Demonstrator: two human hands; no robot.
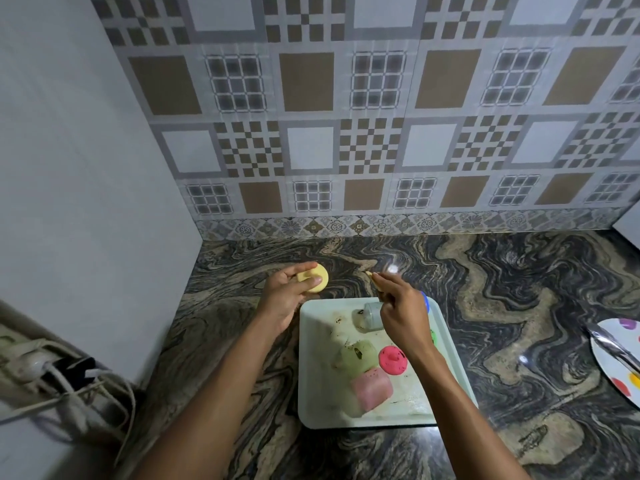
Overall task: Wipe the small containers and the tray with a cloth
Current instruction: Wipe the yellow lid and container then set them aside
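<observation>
Pale tray (308, 403) of blurred containers, left hand (282, 299) fingers clamped on yellow container (317, 278), right hand (403, 315) – fingers pinched together, held object unclear.

A dark swirled counter (485, 306) meets a patterned tile wall (346, 116). At the right edge lies a dotted plate (620, 372) with a metal utensil (613, 348) across it. Cables (69, 386) hang at the left.
</observation>
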